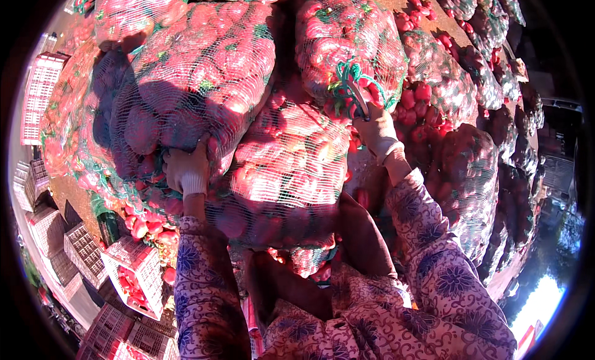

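Note:
My right hand (376, 134), in a pale glove, is closed around a knife (359, 98) with a narrow metal blade. The blade lies against green twine (348, 76) at the near end of a mesh sack (347, 28) full of red peppers. My left hand (186, 168), gloved too, is closed on the lower end of a large mesh sack (204, 68) of red peppers to the left; its fingertips are partly hidden by the net. Between my arms stands another full mesh sack (288, 168), close against my legs.
More filled sacks (465, 180) crowd the right side. Loose red peppers (414, 102) lie among them, and others (147, 228) at the lower left. A pale crate (133, 276) holding peppers stands there beside several stacked crates (85, 254). Another crate stack (43, 96) rises at far left.

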### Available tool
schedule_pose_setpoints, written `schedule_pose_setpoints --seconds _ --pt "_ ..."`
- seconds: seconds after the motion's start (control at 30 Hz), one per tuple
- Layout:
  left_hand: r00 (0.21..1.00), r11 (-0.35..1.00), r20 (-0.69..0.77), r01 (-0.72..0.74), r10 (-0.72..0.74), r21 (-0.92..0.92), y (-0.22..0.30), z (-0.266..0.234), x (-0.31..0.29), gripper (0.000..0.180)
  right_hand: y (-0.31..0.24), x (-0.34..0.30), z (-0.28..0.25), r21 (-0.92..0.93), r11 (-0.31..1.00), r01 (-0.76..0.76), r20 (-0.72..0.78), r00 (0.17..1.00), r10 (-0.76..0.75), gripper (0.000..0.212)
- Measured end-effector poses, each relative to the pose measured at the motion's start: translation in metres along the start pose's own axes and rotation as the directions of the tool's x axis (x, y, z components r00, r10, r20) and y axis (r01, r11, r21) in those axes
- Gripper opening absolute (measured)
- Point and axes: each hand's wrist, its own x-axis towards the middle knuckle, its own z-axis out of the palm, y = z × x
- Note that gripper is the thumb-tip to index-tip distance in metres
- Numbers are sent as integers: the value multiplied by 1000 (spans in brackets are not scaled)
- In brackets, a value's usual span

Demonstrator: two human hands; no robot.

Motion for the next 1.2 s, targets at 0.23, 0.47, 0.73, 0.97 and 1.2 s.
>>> schedule_pose_setpoints --seconds 0.23,0.47,0.73,0.97,1.2 --pt "934 935 64 -354 352 10 -25 0 14 93 -3 28 58 -80 969 -233 50 970 237 22" --pt "892 897 -148 -438 427 -51 -42 35 25 84 -1 37 83 -143 970 -199 7 979 202 24" --pt "880 891 -205 -449 428 -68 -49 43 29 81 3 25 85 -176 969 -176 -17 984 176 26" --pt "911 916 -126 -400 393 -39 -41 26 18 75 11 26 90 -80 978 -192 -95 978 184 25" --pt "632 633 -564 -739 531 -232 -77 2 1 60 -10 14 90 8 973 -233 -67 970 233 23"
